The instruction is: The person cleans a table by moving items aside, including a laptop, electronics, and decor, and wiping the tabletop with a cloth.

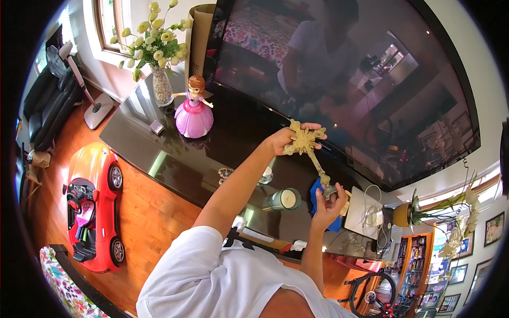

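Observation:
An ornate gold-coloured cross (304,141) is held tilted in front of the television, over the dark glossy table. My left hand (282,140) is closed around its decorated head, with fingertips showing beyond the far side. My right hand (327,208) grips the foot of its stem from below, thumb and fingers around the small base. Just behind the right hand lies a blue cloth or bag (317,192), partly hidden. A candle in a green glass jar (287,199) stands near the right hand, and a small clear glass (266,175) is under my left forearm.
A large television (344,79) fills the back. A doll in a purple dress (194,111) and a flower vase (161,85) stand left on the table (175,172). A silver laptop-like device (361,212) with a white cable lies right. A red toy car (93,206) is on the floor.

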